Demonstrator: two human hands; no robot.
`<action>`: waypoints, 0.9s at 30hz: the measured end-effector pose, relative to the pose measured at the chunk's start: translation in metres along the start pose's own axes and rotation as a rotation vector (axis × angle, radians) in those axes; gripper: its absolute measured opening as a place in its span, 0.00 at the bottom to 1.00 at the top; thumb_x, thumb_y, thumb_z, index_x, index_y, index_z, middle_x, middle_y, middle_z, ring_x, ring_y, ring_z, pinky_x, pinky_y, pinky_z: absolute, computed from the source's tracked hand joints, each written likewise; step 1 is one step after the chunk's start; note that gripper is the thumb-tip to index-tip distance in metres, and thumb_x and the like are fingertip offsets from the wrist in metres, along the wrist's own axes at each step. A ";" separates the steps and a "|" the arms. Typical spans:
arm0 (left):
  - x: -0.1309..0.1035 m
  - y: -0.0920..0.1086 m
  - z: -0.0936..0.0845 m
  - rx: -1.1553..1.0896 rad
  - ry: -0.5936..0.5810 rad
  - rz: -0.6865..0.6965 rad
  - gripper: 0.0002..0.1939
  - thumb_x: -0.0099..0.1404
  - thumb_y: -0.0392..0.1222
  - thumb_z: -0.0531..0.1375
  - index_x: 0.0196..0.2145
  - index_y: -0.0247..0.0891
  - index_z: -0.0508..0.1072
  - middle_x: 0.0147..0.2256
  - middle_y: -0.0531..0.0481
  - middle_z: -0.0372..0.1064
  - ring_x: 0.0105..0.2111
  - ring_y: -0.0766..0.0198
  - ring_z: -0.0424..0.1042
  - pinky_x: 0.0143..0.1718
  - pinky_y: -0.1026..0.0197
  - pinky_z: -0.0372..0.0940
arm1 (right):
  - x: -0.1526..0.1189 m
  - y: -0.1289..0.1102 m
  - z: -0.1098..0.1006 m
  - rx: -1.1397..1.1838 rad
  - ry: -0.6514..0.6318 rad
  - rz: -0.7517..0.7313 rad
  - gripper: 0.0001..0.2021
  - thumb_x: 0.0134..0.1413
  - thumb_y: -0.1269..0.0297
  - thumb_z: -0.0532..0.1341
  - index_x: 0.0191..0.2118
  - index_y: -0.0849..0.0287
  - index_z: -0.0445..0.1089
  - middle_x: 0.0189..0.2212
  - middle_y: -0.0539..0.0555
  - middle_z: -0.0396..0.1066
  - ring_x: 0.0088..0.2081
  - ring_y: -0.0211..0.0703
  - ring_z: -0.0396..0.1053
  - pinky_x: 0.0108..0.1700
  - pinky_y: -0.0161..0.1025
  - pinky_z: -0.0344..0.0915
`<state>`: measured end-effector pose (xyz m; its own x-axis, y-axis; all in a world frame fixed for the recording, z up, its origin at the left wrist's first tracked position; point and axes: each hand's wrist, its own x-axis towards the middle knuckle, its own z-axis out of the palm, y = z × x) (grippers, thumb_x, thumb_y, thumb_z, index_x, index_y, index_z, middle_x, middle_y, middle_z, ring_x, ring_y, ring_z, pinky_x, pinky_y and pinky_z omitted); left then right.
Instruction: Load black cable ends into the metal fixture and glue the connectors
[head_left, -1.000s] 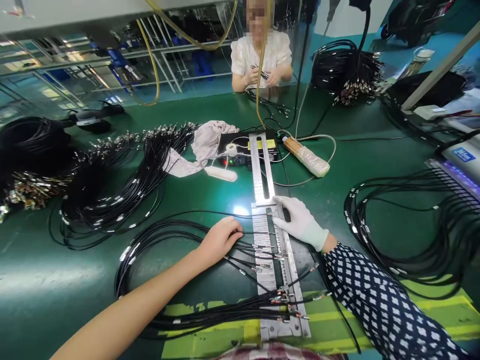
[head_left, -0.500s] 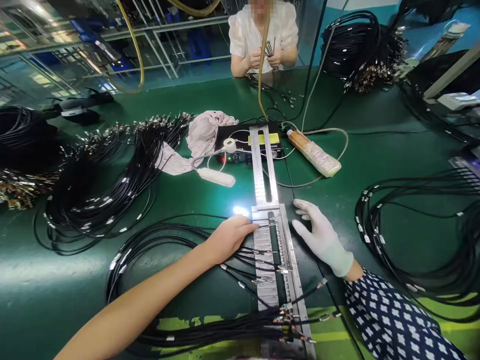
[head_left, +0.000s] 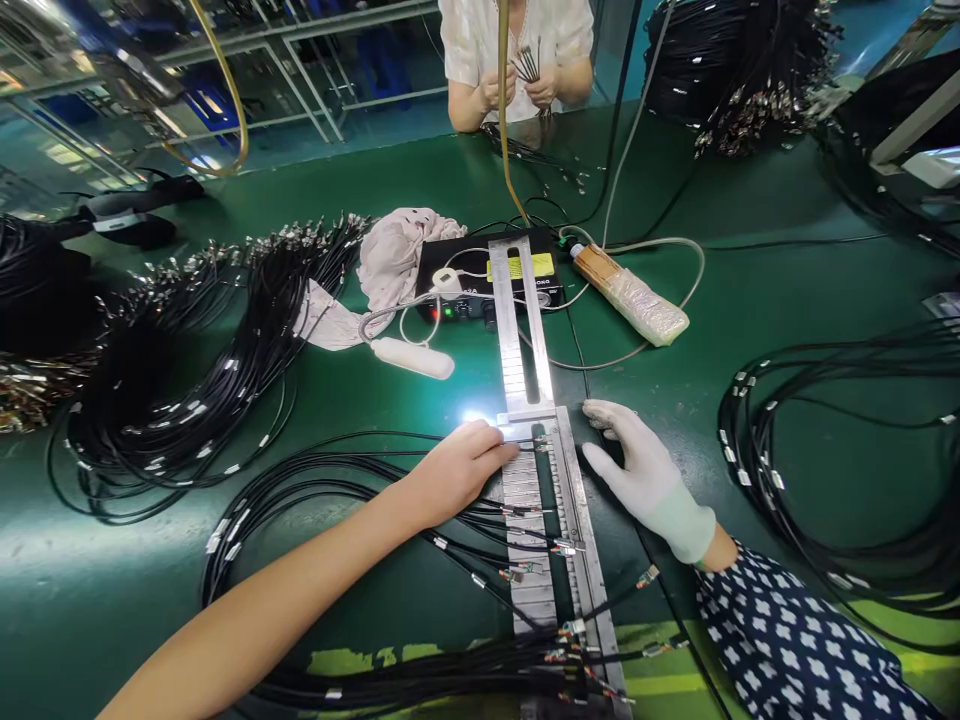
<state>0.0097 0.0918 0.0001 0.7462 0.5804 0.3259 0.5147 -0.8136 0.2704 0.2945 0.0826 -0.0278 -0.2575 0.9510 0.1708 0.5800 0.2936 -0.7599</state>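
My bare left hand point(head_left: 463, 468) pinches a thin black cable point(head_left: 526, 446) at the upper part of a slotted metal fixture point(head_left: 531, 585). The cable's stripped end lies across the fixture's slot. My right hand point(head_left: 637, 470), in a white glove, rests just right of the fixture with its thumb and fingers apart and nothing between them. Several more cables lie across the fixture below my left hand, their metal-tipped ends point(head_left: 568, 547) pointing right. A thicker bunch of black cables point(head_left: 420, 672) crosses its near end.
Behind the fixture sits a black control box point(head_left: 465, 262) beside a crumpled cloth point(head_left: 409, 255). A lit lamp point(head_left: 414, 357) and a plastic-wrapped handle point(head_left: 634, 298) lie nearby. Cable coils point(head_left: 757, 440) flank both sides. Across the table a person point(head_left: 517, 70) holds several thin cables.
The camera view has tilted down and shifted slightly. Both my hands keep almost the same place at the fixture, the left on the cable and the right beside it.
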 end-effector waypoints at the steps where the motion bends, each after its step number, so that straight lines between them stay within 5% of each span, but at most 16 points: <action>1: -0.001 0.000 0.001 -0.031 0.005 -0.017 0.16 0.74 0.34 0.46 0.50 0.35 0.70 0.37 0.44 0.70 0.36 0.60 0.67 0.38 0.59 0.65 | 0.000 -0.001 0.000 -0.001 -0.001 0.001 0.18 0.64 0.62 0.58 0.58 0.53 0.64 0.57 0.58 0.67 0.57 0.53 0.67 0.58 0.56 0.68; 7: -0.007 0.003 0.012 -0.260 0.084 -0.196 0.11 0.74 0.35 0.50 0.48 0.39 0.70 0.38 0.47 0.70 0.39 0.62 0.69 0.40 0.60 0.68 | 0.001 -0.003 -0.002 0.005 0.003 -0.006 0.18 0.63 0.62 0.58 0.57 0.52 0.65 0.56 0.57 0.68 0.56 0.53 0.68 0.58 0.56 0.68; 14: -0.005 0.006 0.009 0.000 0.024 -0.059 0.14 0.74 0.35 0.46 0.48 0.37 0.70 0.37 0.45 0.69 0.35 0.61 0.65 0.39 0.58 0.65 | 0.001 -0.004 -0.002 -0.002 -0.001 -0.003 0.17 0.63 0.62 0.58 0.56 0.53 0.66 0.56 0.58 0.68 0.57 0.53 0.67 0.58 0.56 0.68; 20: -0.002 0.010 0.007 -0.316 0.094 -0.246 0.09 0.73 0.33 0.52 0.46 0.40 0.70 0.38 0.48 0.69 0.40 0.64 0.68 0.42 0.62 0.67 | 0.001 -0.005 -0.002 -0.016 -0.008 0.000 0.16 0.63 0.62 0.58 0.56 0.52 0.66 0.56 0.57 0.69 0.57 0.54 0.66 0.59 0.57 0.67; 27: -0.002 0.009 0.007 -0.007 0.047 -0.039 0.11 0.73 0.32 0.49 0.49 0.35 0.68 0.38 0.45 0.68 0.36 0.61 0.64 0.39 0.58 0.65 | 0.001 -0.006 -0.002 -0.029 -0.003 -0.011 0.16 0.62 0.63 0.58 0.55 0.53 0.66 0.55 0.56 0.69 0.58 0.53 0.66 0.59 0.56 0.66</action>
<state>0.0154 0.0832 -0.0043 0.7051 0.6126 0.3572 0.5396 -0.7903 0.2902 0.2919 0.0820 -0.0216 -0.2659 0.9476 0.1773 0.5989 0.3065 -0.7398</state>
